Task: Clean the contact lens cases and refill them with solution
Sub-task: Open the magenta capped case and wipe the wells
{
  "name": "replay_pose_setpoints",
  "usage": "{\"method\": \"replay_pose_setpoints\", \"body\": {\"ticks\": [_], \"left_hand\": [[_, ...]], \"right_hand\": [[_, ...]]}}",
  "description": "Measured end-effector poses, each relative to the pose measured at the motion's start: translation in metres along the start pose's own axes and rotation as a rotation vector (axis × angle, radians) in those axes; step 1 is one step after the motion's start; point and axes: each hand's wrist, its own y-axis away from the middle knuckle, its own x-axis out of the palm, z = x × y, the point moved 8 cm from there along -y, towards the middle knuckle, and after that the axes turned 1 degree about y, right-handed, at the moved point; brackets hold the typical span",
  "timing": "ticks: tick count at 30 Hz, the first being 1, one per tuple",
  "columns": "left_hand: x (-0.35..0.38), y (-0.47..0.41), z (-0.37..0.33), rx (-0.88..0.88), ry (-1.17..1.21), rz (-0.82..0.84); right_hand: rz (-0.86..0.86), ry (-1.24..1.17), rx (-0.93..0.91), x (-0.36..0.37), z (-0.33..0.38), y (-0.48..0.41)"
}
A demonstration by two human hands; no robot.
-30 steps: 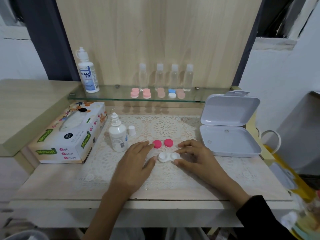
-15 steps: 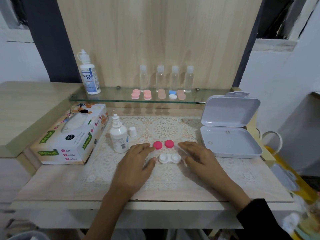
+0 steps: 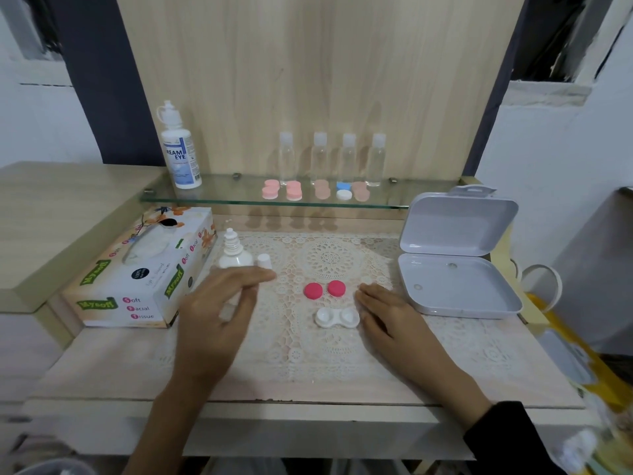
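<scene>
The light, squeezable solution bottle (image 3: 234, 258) by the tissue box (image 3: 137, 269) is judged best taken mid-body by the left hand (image 3: 215, 320), its grip unreadable in blur, while the right hand (image 3: 387, 313) is laid flat.

small bottle (image 3: 234, 257) between tissue box (image 3: 137, 269), cap (image 3: 264, 261)
</scene>
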Motion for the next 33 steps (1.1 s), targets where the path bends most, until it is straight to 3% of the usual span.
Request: {"method": "replay_pose_setpoints", "body": {"ticks": [4, 8, 11, 14, 18, 23, 33], "left_hand": [[-0.048, -0.021, 0.017, -0.043, -0.136, -0.148], [-0.084, -0.044, 0.056, -0.32, -0.112, -0.18], [-0.105, -0.062, 0.102, -0.533, -0.313, -0.104], [-0.107, -0.07, 0.137, -0.682, -0.54, 0.098], [-0.091, -0.078, 0.159, -0.694, -0.731, 0.417], [-0.069, -0.082, 0.165, -0.579, -0.989, 0.665], [-0.08, -0.087, 0.146, -0.537, -0.981, 0.352]], "right_hand": [[-0.014, -0.008, 0.005, 0.0, -0.003, -0.001], [-0.017, -0.025, 0.013, 0.0, -0.005, -0.001], [-0.013, -0.042, 0.014, 0.0, -0.006, -0.002], [-0.007, -0.057, 0.025, 0.0, -0.008, -0.001], [-0.009, -0.064, 0.024, -0.001, -0.007, -0.002], [0.001, -0.063, 0.025, -0.001, -0.008, -0.002], [0.021, -0.043, 0.045, -0.001, -0.006, -0.001]]}}
